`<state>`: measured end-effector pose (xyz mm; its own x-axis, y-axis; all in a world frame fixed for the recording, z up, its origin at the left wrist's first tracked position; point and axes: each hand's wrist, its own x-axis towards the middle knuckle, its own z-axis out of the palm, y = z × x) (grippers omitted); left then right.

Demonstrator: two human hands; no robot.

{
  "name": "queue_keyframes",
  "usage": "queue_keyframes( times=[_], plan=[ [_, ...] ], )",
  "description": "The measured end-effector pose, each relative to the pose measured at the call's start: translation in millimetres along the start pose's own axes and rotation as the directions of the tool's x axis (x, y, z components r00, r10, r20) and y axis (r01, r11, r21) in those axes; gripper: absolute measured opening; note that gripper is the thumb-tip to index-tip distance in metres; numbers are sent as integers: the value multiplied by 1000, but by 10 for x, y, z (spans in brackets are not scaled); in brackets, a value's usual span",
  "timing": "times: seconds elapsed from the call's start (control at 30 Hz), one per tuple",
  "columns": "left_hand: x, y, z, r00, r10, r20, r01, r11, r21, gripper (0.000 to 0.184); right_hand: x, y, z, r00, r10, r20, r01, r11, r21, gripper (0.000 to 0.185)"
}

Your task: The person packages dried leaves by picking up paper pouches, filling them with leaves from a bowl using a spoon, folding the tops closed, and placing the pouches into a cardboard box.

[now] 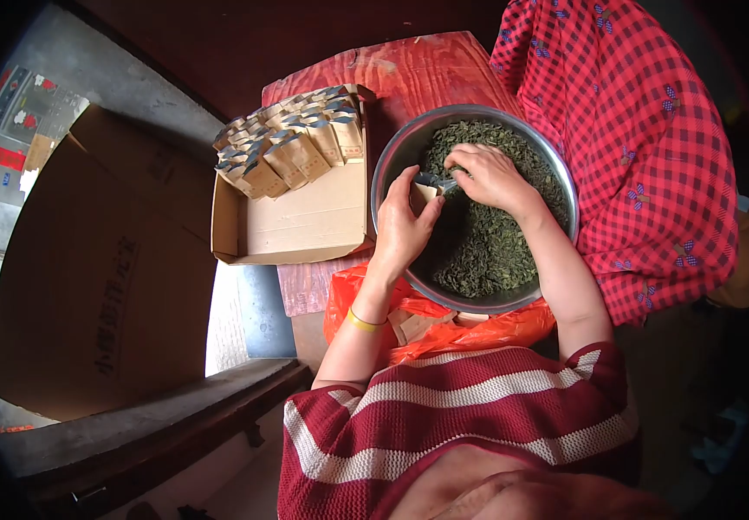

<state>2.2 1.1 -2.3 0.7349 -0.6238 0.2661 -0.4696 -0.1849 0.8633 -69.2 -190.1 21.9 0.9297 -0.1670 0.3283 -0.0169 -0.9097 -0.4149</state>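
Observation:
A round metal bowl [572, 186] holds dark green dried leaves [491, 247]. Over its left side, my left hand [405, 221] is closed around a small paper packet [424, 194], whose dark upper end points into the bowl. My right hand [489, 176] is at the packet's upper end, above the leaves, with its fingers bent together. Its thumb and fingertips meet near that end; what exactly they pinch is too small to make out.
Left of the bowl, an open cardboard box [305, 230] holds several filled paper packets [292, 156]. An orange-red plastic bag [513, 332] with paper packets lies below the bowl. Red checked cloth [643, 156] hangs at the right. A large carton [106, 277] stands at the left.

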Motion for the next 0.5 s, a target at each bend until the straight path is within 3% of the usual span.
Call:
queue_keyframes(
  times=[0.03, 0.1, 0.17, 0.2, 0.37, 0.47, 0.5],
  plan=[
    [2, -2, 3, 1000, 0, -4, 0, 1000, -2, 52, -15, 4, 22, 983, -172, -66, 166, 982, -85, 14],
    [7, -10, 5, 1000, 26, -15, -26, 1000, 16, 52, 10, -41, -12, 985, -175, -2, 175, 984, -41, 22],
    [13, -12, 8, 1000, 5, -26, -5, 1000, -9, 52, 42, -243, -164, 982, -110, 150, 65, 959, 276, 26],
    [10, -13, 7, 1000, -11, -20, 11, 999, -33, 53, 50, -330, -226, 974, -96, 204, 19, 937, 349, 31],
    [9, 17, -7, 1000, -19, -13, 18, 999, -42, 52, 22, -382, -216, 985, -91, 145, 33, 933, 359, 30],
    [10, 35, -20, 998, 49, -48, -47, 998, 40, 51, -6, -333, -174, 967, -192, 167, 152, 962, 226, 29],
    [9, 76, -41, 1000, -17, -20, 16, 999, -32, 52, -5, -365, -191, 946, -156, 284, 94, 971, 220, 28]
  ],
)
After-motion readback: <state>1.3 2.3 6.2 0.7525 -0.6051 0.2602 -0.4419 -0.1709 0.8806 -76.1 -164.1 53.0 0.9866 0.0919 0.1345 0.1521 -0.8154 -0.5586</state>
